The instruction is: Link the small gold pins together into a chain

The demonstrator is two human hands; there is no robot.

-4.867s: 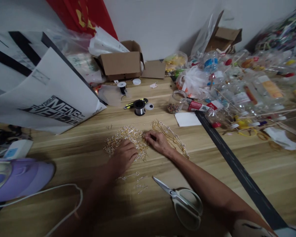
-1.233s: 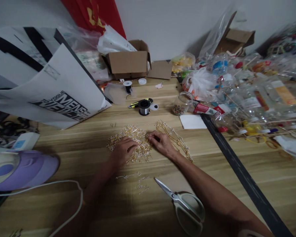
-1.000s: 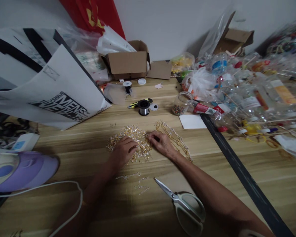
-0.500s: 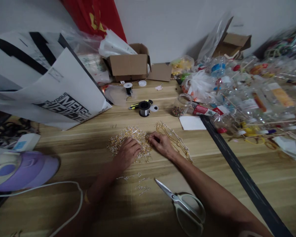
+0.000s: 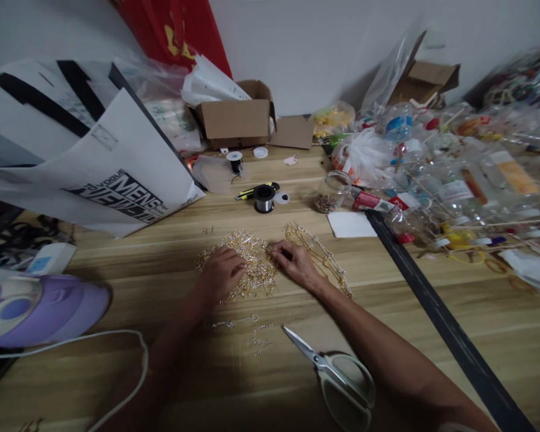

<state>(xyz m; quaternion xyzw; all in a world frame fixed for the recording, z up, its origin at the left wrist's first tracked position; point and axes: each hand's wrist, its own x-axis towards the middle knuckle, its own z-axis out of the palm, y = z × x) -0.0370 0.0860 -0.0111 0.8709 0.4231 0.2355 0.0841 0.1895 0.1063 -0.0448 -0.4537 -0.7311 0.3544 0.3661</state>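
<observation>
Chains (image 5: 252, 259) hide your left hand (image 5: 222, 274) and right hand (image 5: 296, 264) grip: cannot tell; tugging could scatter them toward six o'clock.

**A:** Item one, the hands.

**B:** Left hand (image 5: 220, 273) and right hand (image 5: 297, 264) are both bare, uncovered to the fingertips.

**A:** Arms?

**B:** Left forearm (image 5: 171, 342) is bare along its visible length and largely in shadow. Detail at the wrist cannot be made out. Right forearm (image 5: 378, 354) is bare likewise and better lit.

**A:** Clothing?

**B:** One item: a sliver of pale sleeve (image 5: 450, 427) on the right arm, at the near edge of the table. Too little shows to record cut or pattern.
</observation>
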